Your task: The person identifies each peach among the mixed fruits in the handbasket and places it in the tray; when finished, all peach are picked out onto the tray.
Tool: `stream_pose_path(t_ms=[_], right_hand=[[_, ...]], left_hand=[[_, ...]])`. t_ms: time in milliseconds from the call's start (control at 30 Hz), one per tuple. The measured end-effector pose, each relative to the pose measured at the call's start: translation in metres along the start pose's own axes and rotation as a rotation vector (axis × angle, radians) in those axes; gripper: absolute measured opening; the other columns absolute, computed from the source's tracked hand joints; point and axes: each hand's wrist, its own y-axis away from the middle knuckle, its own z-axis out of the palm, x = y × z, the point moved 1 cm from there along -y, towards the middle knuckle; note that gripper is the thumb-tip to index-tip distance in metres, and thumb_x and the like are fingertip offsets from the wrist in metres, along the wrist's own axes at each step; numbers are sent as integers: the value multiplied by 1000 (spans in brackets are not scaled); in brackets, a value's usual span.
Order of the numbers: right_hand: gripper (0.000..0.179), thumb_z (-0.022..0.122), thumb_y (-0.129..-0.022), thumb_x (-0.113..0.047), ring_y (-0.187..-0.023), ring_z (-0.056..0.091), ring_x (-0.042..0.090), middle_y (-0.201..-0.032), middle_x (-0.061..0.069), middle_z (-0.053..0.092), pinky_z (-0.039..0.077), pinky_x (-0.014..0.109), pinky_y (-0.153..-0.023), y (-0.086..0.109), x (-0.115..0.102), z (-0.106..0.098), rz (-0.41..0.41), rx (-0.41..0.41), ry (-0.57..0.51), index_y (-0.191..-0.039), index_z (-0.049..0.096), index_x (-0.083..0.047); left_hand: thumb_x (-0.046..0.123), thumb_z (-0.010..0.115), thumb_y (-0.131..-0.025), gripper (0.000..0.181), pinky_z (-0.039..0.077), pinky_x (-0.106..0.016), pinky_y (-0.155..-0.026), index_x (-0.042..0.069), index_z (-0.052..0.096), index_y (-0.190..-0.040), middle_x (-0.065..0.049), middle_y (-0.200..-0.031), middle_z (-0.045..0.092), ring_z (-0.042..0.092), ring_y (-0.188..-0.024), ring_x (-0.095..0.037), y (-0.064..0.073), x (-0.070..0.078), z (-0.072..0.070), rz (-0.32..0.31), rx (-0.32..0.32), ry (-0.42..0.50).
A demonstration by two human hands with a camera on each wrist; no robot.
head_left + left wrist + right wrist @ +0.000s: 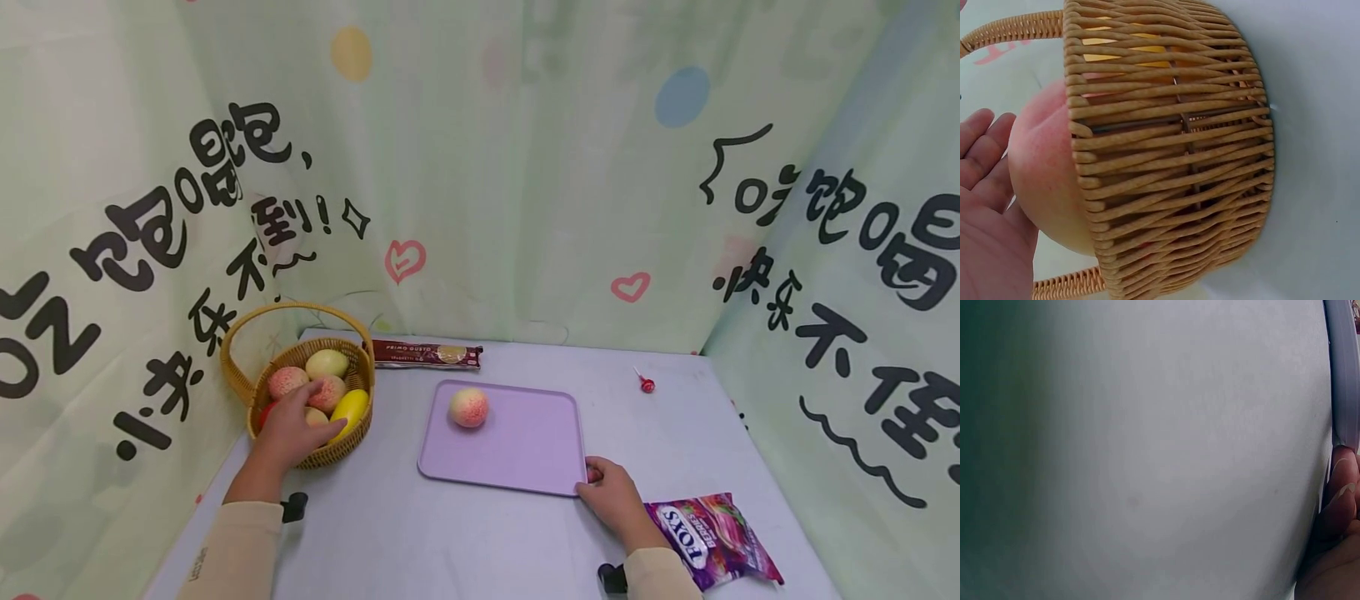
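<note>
My left hand [291, 423] is over the wicker basket [358, 437], fingers spread across the fruit with the thumb held apart. Inside lie pinkish peaches [287, 382], a pale yellow-green fruit [327, 363] and a yellow fruit [351, 410]. From the left wrist, one peach [1047, 169] bulges above the basket wall [1166, 162], with the hand [991, 194] beside it; whether they touch I cannot tell. My right hand [611, 493] pinches the near right corner of the purple tray [517, 442]. A single peach [468, 407] sits on the tray's left half.
Behind the tray lies a long dark red packet [427, 354]. A red lollipop [647, 384] is at the back right. A purple snack bag [716, 537] lies next to my right forearm. Printed curtains [517, 208] enclose the white table [420, 542].
</note>
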Motion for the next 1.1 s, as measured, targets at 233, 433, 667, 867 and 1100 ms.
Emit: stream_pose_path(t_ms=[233, 433, 667, 867, 1100], right_hand=[[54, 75, -87, -14, -87, 55, 21, -96, 8, 61, 52, 33, -78, 1, -3, -1, 10, -8, 1, -135, 59, 5], [53, 75, -87, -12, -85, 55, 21, -94, 8, 61, 50, 33, -76, 2, -5, -3, -1, -1, 12, -134, 60, 6], [52, 75, -86, -11, -85, 54, 20, -94, 8, 61, 51, 33, -75, 4, -4, -2, -7, -5, 14, -133, 61, 6], [53, 75, -86, -11, -83, 55, 19, -93, 7, 62, 51, 33, -75, 3, -1, -1, -16, -2, 6, -133, 61, 7], [53, 75, -85, -11, -83, 54, 20, -92, 6, 61, 50, 34, -74, 2, -1, -1, -23, -1, 13, -133, 60, 7]], left_hand=[[51, 79, -85, 101, 35, -66, -114, 8, 29, -161, -23, -161, 35, 39, -141, -46, -1, -6, -1, -12, 0, -4], [51, 80, -84, 102, 36, -65, -115, 5, 29, -161, -23, -160, 37, 41, -140, -44, -1, -17, 1, 0, -1, -15], [47, 82, -82, 102, 35, -64, -115, 0, 32, -158, -24, -160, 38, 41, -141, -45, -2, -27, 3, 40, 11, -40], [39, 83, -81, 96, 36, -64, -114, -4, 37, -153, -26, -155, 43, 44, -138, -46, -3, -32, 5, 71, 25, -82], [38, 82, -82, 93, 36, -65, -114, -4, 38, -152, -28, -153, 43, 44, -136, -47, -3, -34, 8, 70, 28, -100]])
